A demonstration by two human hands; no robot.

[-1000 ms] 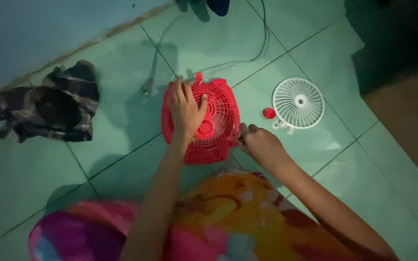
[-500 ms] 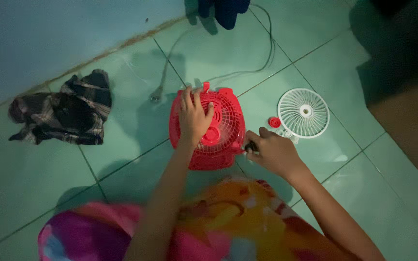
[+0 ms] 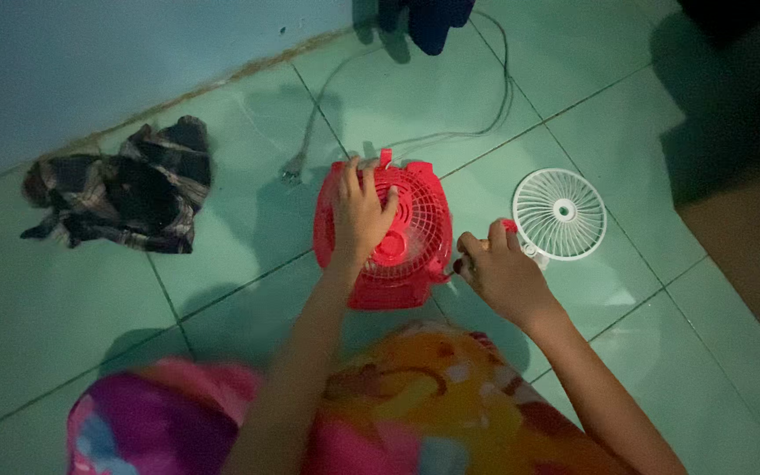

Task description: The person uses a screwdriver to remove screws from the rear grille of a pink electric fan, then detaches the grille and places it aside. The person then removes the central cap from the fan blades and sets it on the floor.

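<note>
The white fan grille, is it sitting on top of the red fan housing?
No, the white fan grille lies flat on the floor tile to the right of the red fan housing, apart from it.

Both arms bare, no sleeves; lap covered by bright patterned garment (image 3: 415, 405) (orange, yellow, pink, purple patches).

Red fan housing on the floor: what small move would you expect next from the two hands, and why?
Probably the right hand works at the lower right corner of the red fan housing, where it already sits, apparently pinching something small I cannot make out. The left hand lies flat on the grille, steadying it. The white grille lies apart on the tiles.
</note>
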